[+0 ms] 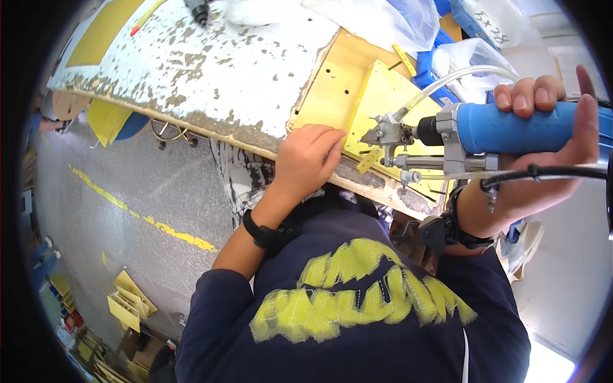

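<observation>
My right hand (543, 96) is wrapped around the blue body of a powered screwdriver (511, 127), held level at the right. Its metal nose points left, over a raised yellow plate (377, 89). A clear hose (440, 83) curves up from the nose. My left hand (310, 156) rests at the bench's near edge with its fingers curled, fingertips against the plate's left edge; anything inside them is hidden. Small yellow slotted strips stick out at the plate's far edge (403, 60) and near edge (368, 161). Beneath the plate lies a flat yellow board (332, 76) with dark holes.
The bench (211, 70) has worn, flaking white paint. A dark tool tip (198, 11) and a yellow rod with a red end (142, 19) lie at its far left. Blue bins and plastic bags (472, 57) crowd the back right. A black cable (549, 172) runs below the screwdriver.
</observation>
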